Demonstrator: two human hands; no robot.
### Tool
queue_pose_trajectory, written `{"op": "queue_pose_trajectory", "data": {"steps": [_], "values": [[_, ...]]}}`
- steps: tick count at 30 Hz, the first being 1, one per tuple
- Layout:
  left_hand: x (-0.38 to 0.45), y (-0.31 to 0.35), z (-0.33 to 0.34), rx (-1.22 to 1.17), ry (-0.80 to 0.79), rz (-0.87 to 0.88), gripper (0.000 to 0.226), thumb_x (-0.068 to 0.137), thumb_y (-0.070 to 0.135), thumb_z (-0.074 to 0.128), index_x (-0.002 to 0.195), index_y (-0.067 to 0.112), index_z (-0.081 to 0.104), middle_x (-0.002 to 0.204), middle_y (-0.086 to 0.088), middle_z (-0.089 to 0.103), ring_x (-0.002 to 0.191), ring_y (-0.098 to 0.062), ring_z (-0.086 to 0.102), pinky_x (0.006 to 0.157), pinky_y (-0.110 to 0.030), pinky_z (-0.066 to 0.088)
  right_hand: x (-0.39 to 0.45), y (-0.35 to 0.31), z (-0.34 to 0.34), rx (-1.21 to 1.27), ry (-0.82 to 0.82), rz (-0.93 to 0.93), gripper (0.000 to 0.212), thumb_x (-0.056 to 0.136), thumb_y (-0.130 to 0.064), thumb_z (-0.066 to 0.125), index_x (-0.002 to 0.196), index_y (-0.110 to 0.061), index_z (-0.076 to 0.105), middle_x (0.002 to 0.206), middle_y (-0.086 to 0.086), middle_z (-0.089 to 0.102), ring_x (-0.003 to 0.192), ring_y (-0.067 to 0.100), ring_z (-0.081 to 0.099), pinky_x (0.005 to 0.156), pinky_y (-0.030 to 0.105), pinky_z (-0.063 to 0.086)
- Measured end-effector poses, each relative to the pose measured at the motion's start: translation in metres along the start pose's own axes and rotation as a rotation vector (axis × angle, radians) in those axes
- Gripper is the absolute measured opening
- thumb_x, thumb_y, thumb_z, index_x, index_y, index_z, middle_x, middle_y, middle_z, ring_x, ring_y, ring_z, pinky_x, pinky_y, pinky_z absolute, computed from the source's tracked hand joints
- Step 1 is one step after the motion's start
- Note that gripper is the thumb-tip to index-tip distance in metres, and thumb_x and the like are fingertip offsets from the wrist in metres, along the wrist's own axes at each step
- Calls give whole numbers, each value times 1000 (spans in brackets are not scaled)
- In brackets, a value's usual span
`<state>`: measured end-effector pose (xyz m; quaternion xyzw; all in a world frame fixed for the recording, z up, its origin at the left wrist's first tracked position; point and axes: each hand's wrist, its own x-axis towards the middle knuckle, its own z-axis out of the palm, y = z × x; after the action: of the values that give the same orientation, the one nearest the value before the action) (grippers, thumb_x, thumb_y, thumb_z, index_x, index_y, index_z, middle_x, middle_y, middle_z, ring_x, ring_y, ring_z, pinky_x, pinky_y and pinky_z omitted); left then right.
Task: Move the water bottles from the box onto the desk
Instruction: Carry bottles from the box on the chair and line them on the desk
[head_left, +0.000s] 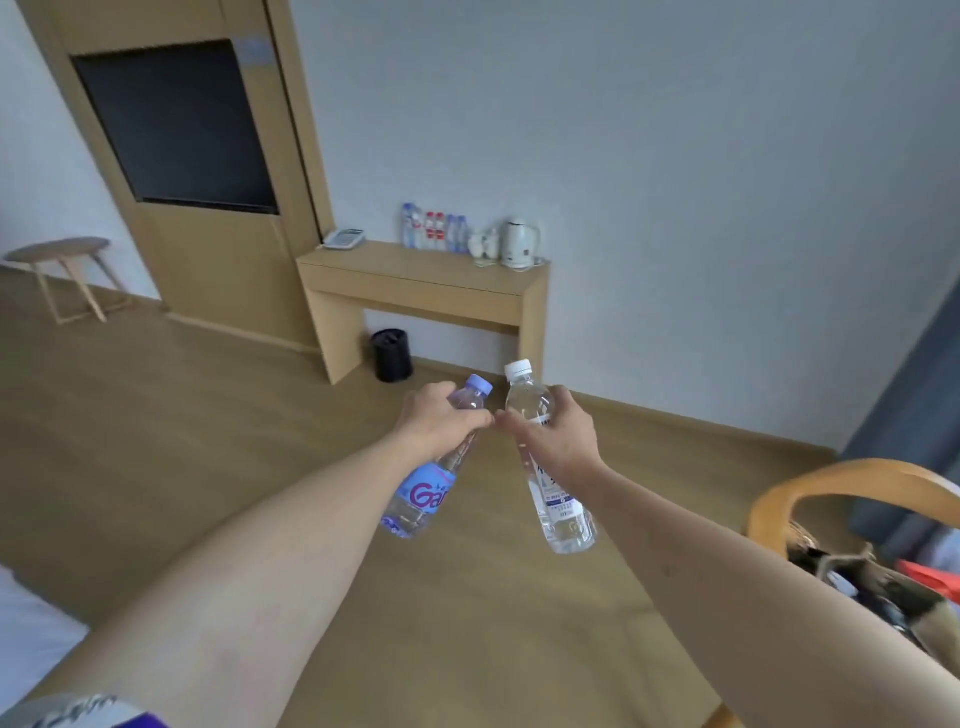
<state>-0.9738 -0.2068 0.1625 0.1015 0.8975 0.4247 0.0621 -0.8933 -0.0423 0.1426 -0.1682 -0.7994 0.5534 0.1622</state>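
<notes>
While both arms reach forward over the wooden floor (156, 415), each of the hands carries one water bottle in mid-air. The left hand (436, 418) has its fingers curled round the upper body of a purple-capped bottle (423, 493) with a blue and pink label; its long axis slants, cap up and to the far right, base down toward the near left. The right hand (563, 434) grips a white-capped bottle (553, 499) below the shoulder; this one also tilts, cap up and to the far left, base down toward the near right, so the two necks lean toward each other. The thumbs nearly meet between them. Far ahead, against the wall, stands the wooden counter (415, 286), well apart from the held bottles. On it stand a row of water bottles (435, 228), a white kettle (519, 244) to their right and a telephone (344, 239) at the left end. A black waste bin (390, 354) sits under it.
</notes>
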Motion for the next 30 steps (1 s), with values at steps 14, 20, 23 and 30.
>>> {"op": "queue_pose_trajectory", "data": {"steps": [14, 20, 23, 30], "values": [[172, -117, -101, -27, 113, -176, 46, 52, 62, 72, 81, 27, 66, 68, 16, 72, 71, -10, 69, 63, -29, 49, 174, -34, 184, -16, -187, -46, 48, 64, -65, 75, 97, -37, 53, 80, -15, 70, 56, -9, 65, 43, 17, 43], [305, -146, -128, -34, 134, -192, 49, 53, 61, 74, 86, 26, 69, 85, 6, 74, 82, -18, 71, 81, -40, 58, 303, -45, 259, -26, -253, -66, 43, 70, -62, 76, 93, -38, 49, 71, -11, 71, 53, -5, 66, 42, 18, 44], [378, -146, -151, -49, 144, -219, 49, 52, 61, 74, 86, 25, 68, 84, 5, 73, 80, -19, 71, 76, -37, 56, 373, -59, 288, -16, -259, -57, 45, 68, -65, 74, 93, -35, 52, 71, -10, 72, 55, -3, 66, 53, 25, 45], [519, -151, -194, -119, 209, -238, 44, 54, 61, 74, 80, 26, 67, 75, 10, 72, 69, -10, 68, 59, -28, 45, 510, -77, 351, -54, -281, -13, 62, 67, -67, 70, 112, -30, 52, 85, -1, 75, 83, 18, 71, 76, 39, 58]]}}
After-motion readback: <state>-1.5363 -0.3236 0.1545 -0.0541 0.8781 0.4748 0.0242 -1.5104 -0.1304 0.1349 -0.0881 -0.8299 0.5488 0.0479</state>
